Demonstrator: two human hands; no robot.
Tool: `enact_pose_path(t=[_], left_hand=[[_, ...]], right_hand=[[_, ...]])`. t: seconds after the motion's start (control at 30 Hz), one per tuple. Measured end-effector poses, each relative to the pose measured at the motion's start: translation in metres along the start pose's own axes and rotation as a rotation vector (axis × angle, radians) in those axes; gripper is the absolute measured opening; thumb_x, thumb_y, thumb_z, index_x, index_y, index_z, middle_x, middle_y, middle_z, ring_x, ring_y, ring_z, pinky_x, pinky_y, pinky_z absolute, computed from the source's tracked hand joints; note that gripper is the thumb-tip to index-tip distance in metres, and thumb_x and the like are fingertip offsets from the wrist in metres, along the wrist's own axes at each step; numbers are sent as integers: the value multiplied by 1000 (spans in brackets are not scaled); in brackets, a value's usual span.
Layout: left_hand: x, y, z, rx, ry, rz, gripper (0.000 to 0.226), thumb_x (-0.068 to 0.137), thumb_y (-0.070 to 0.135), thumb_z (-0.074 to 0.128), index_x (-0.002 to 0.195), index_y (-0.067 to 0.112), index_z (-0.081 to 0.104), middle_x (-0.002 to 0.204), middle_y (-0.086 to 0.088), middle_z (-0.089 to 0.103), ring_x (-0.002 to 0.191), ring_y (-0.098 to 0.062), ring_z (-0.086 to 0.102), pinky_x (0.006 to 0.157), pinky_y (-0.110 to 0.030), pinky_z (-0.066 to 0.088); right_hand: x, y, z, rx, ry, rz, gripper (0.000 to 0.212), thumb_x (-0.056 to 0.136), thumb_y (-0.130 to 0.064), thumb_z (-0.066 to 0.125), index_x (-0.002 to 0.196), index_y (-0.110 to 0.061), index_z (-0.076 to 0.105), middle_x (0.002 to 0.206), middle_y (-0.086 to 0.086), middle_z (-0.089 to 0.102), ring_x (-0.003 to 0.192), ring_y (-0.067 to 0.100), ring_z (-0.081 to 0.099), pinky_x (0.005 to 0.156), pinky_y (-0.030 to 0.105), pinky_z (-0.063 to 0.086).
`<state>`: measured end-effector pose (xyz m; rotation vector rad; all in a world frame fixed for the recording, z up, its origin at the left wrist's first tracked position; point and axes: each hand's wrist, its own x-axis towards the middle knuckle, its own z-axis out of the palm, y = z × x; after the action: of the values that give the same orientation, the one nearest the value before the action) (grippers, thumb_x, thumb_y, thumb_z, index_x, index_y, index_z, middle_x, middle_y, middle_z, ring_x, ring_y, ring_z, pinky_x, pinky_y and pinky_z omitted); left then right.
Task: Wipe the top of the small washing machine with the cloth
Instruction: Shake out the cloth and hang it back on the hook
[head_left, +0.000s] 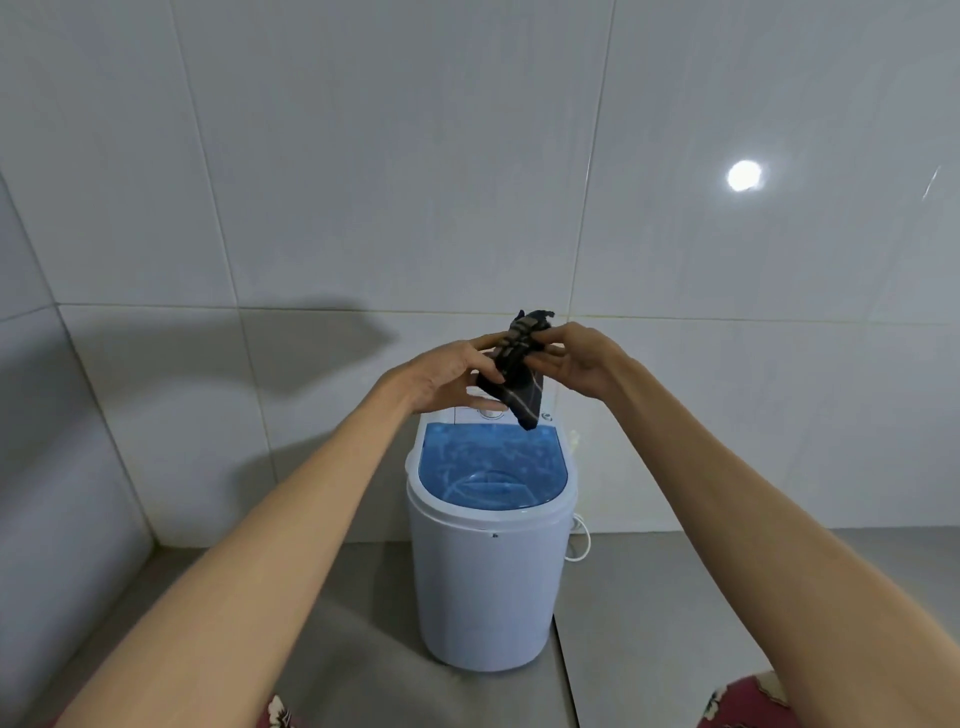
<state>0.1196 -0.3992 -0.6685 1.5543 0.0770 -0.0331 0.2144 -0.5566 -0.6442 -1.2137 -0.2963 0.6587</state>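
Note:
A small white washing machine (488, 577) stands on the grey floor, its translucent blue lid (491, 462) closed and a white control strip with a dial behind the lid. Above that strip both my hands hold a dark cloth (519, 384) with pale stripes, bunched up, one corner hanging down toward the lid's back edge without touching it. My left hand (447, 376) grips the cloth from the left and below. My right hand (584, 361) pinches its upper part from the right.
Pale tiled walls (363, 182) close the space behind and to the left, meeting in a corner. A white cord (581, 540) loops on the floor at the machine's right. Grey floor (675, 597) lies on both sides of the machine.

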Motion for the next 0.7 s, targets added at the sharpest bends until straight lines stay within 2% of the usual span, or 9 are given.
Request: enact_pose_path(t=[0.07, 0.13, 0.2, 0.27, 0.33, 0.43, 0.57, 0.63, 0.7], left_hand=[[3, 10, -3, 78, 82, 24, 46, 87, -7, 58, 129, 13, 60, 117, -14, 68, 113, -31, 63, 96, -45, 54], [3, 19, -4, 125, 161, 37, 30, 91, 0, 62, 120, 7, 62, 109, -15, 72, 106, -29, 67, 89, -41, 57], [3, 29, -5, 102, 249, 63, 28, 92, 8, 66, 118, 2, 61, 110, -19, 71, 98, -26, 71, 82, -37, 60], [4, 35, -7, 51, 367, 94, 33, 90, 11, 69, 120, 0, 57, 113, -21, 68, 88, -24, 73, 71, -32, 62], [5, 36, -10, -15, 469, 117, 41, 89, 11, 71, 124, 3, 52, 115, -20, 64, 82, -24, 73, 65, -31, 62], [4, 34, -15, -17, 546, 161, 43, 91, 7, 67, 129, 11, 47, 114, -16, 58, 83, -24, 70, 67, -33, 63], [-2, 34, -18, -40, 540, 186, 26, 96, 3, 58, 121, 10, 57, 117, -19, 59, 86, -23, 68, 64, -29, 62], [-4, 35, -18, 67, 539, 145, 19, 97, 5, 54, 112, 10, 64, 120, -19, 62, 89, -24, 70, 66, -29, 62], [-6, 38, -15, 293, 541, 83, 21, 99, 12, 50, 111, 12, 67, 115, -16, 67, 88, -24, 72, 66, -29, 62]], right_hand=[[-1, -5, 3, 5, 1, -2, 11, 95, 6, 50, 103, 5, 57, 97, 22, 64, 84, 28, 67, 61, 27, 62], [-2, -11, 5, -35, -10, -23, 13, 96, 0, 53, 108, 4, 57, 102, 21, 65, 88, 27, 68, 70, 30, 62], [-1, -12, 5, -223, -49, -87, 41, 94, -10, 60, 131, 0, 47, 112, 17, 66, 99, 28, 68, 84, 36, 59], [0, -12, 4, -537, -89, -115, 78, 88, -23, 71, 151, -16, 25, 121, 9, 63, 115, 28, 61, 95, 45, 53], [-1, -10, 7, -754, -134, -69, 88, 83, -35, 76, 153, -24, 23, 131, 7, 54, 124, 29, 54, 98, 47, 49], [-6, -5, 11, -936, -163, -12, 73, 83, -40, 75, 145, -20, 42, 124, 7, 57, 114, 29, 61, 86, 43, 57], [-6, 1, 12, -878, -109, -151, 37, 91, -19, 69, 124, -3, 63, 103, 17, 72, 86, 27, 74, 72, 35, 63], [-6, -3, 14, -803, -55, -242, 31, 92, -13, 66, 119, 2, 66, 97, 19, 72, 80, 27, 73, 72, 35, 63], [-6, -10, 16, -784, -18, -319, 28, 92, -10, 65, 117, 3, 67, 98, 21, 71, 82, 28, 72, 73, 35, 62]])
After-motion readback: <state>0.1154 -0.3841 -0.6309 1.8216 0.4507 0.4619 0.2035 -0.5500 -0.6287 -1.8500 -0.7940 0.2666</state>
